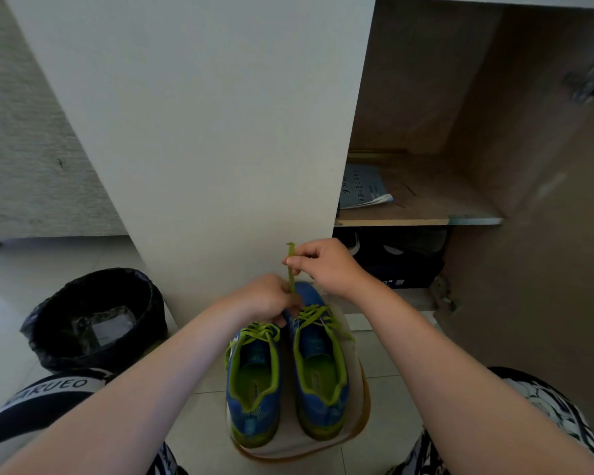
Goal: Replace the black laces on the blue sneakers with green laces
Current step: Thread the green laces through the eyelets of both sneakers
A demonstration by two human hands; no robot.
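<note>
Two blue sneakers with green lining stand side by side, heels toward me, on a low white stool (355, 437). The left sneaker (254, 382) and the right sneaker (319, 365) both carry green laces. My right hand (326, 267) pinches the end of a green lace (291, 272) and holds it taut, straight up above the right sneaker's toe. My left hand (264, 298) grips the same lace lower down, at the front eyelets between the two shoes. No black lace is in view.
A black-lined waste bin (93, 320) stands on the tiled floor at the left. A white cabinet door (203, 132) rises just behind the shoes. The open cabinet at the right holds a blue booklet (364, 186) on its shelf and dark shoes (398, 258) below.
</note>
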